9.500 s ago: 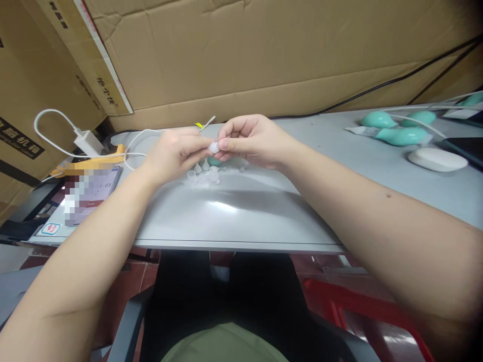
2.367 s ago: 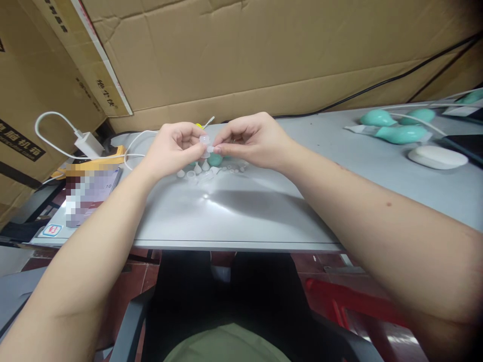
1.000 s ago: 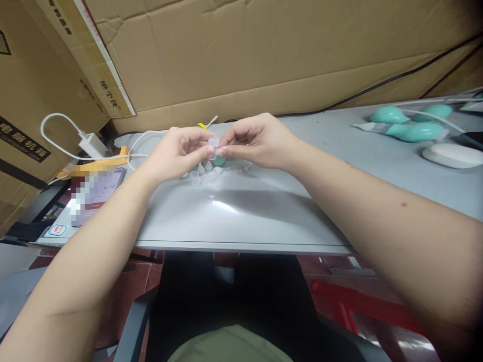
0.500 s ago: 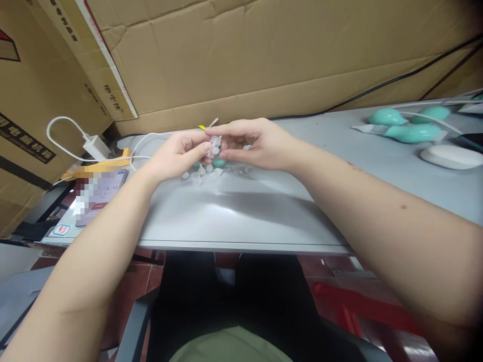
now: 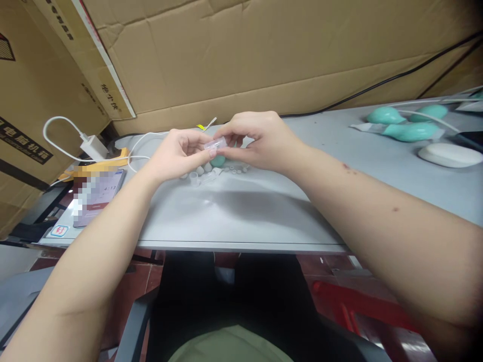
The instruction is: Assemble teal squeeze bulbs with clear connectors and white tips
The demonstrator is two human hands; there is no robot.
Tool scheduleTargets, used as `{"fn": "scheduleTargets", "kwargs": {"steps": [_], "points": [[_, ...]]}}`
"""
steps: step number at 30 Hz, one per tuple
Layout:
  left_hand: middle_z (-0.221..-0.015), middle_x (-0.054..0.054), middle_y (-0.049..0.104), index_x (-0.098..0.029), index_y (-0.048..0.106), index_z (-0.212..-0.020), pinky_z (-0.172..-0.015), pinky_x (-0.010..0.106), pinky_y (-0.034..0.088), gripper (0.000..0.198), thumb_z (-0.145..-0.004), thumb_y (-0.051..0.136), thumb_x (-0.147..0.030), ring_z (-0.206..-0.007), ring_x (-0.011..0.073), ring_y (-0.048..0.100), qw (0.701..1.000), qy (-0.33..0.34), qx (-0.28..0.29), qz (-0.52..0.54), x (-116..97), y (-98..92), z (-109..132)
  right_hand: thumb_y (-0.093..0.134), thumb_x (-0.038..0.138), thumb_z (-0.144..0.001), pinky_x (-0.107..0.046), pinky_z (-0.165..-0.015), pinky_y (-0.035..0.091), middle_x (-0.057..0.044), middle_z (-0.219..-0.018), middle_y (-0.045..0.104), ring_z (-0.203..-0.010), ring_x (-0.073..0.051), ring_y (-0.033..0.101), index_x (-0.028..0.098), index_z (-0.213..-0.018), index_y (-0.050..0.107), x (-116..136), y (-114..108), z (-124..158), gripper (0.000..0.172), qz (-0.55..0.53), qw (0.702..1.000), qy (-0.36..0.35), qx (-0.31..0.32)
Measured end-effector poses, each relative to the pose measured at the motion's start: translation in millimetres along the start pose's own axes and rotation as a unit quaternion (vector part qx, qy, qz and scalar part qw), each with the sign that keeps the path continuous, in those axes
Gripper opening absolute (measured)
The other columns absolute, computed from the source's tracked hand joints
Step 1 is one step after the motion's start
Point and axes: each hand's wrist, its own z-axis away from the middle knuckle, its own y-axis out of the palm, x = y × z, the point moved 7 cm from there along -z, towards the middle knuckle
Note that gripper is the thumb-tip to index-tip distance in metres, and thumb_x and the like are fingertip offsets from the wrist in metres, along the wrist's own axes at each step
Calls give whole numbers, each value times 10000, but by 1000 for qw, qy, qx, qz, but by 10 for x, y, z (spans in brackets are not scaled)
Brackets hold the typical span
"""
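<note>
Tube status: small clear plastic tube (image 5: 215, 145) is pinched between both my hands, lying nearly level, raised above the grey table (image 5: 245, 211). My left hand (image 5: 180, 155) is clamped on its left end with thumb and forefinger. My right hand (image 5: 260, 141) is closed on the other end, and its curled fingers hide that end. Can't tell if the tube is one piece or two. Below it, a scatter of small clear plastic caps and cones (image 5: 199, 174), too small to count. A teal rubber bulb (image 5: 218, 161) sits mostly hidden under my fingers. At left, a flat phone (image 5: 96, 193), screen blurred out. Far right, more teal bulbs (image 5: 400, 128), the last one cut off by the frame edge.
</note>
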Motion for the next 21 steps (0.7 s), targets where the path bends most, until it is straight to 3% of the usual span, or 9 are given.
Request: {"fn": "scheduleTargets", "kwargs": {"steps": [5,13,21], "points": [[-778,57,846,-185,909,-1033,-592,274,614,673,-832,1086,-803,-658,178,782,1000,-2,-14,-10,3,-19,-1,841,444,-1116,-408,-854,655,-61,-1079,902,-929,-245,809,280,-1189,929,40,31,-4,201,-1,1000,-11,4],[-710,34,809,-190,895,-961,-500,258,474,367,-914,990,-542,-584,152,702,998,13,-51,-44,-7,-21,8,844,406,-1091,-394,-843,655,-28,-1006,894,-899,-234,812,279,-1081,879,55,34,4,132,-10,1000,25,6],[-668,19,785,-210,934,-948,-512,289,507,284,-919,947,-492,-582,165,682,995,39,-71,-64,-63,-47,16,857,523,-1114,-423,-858,640,-48,-1020,879,-937,-263,799,288,-1037,849,38,44,6,247,-12,999,42,8]]}}
